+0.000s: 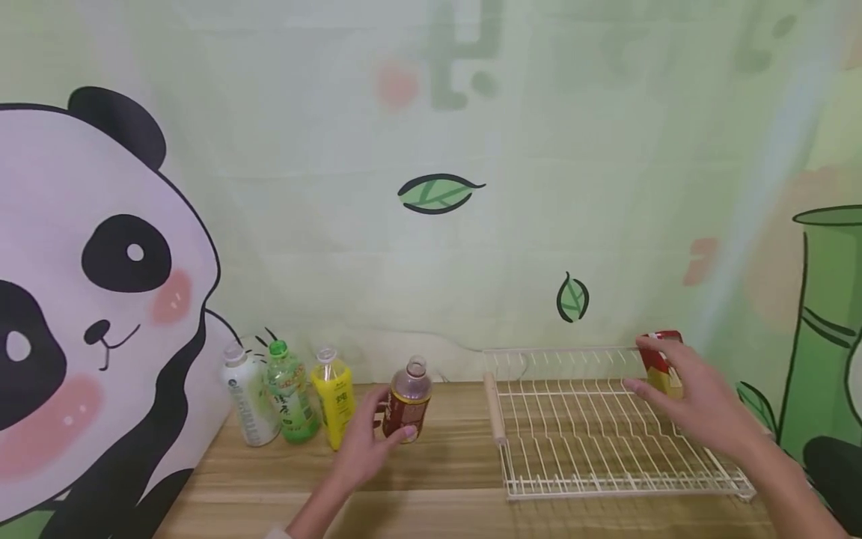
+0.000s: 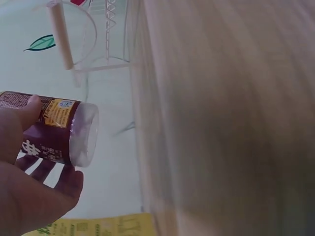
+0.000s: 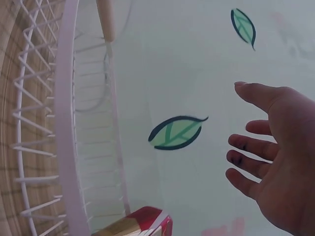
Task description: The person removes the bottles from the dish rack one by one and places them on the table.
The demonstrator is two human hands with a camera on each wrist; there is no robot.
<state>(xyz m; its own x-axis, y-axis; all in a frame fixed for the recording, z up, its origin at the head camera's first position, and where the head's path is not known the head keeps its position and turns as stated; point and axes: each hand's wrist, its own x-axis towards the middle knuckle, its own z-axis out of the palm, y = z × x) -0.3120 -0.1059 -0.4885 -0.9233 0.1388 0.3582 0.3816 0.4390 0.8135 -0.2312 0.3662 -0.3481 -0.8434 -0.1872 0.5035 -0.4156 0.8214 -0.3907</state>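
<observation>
My left hand (image 1: 367, 449) grips a dark red-labelled drink bottle (image 1: 408, 400), thumb on one side and fingers curled round the other. In the left wrist view the bottle's clear base (image 2: 84, 135) shows above the wooden surface, apart from it. My right hand (image 1: 697, 393) hovers over the right part of a white wire rack (image 1: 572, 419), fingers extended and holding nothing. Just behind that hand, a red and yellow carton (image 1: 660, 367) is at the rack's far right, partly hidden by the fingers. The right wrist view shows the spread fingers (image 3: 251, 164) apart from the carton.
Left of the held bottle stand a yellow-labelled bottle (image 1: 334, 400), a green bottle (image 1: 291, 397) and a white bottle (image 1: 249, 400), all upright on the wooden table (image 1: 269, 494). The rack has a wooden handle (image 1: 494, 410) on its left. A printed panda backdrop (image 1: 303, 224) rises behind.
</observation>
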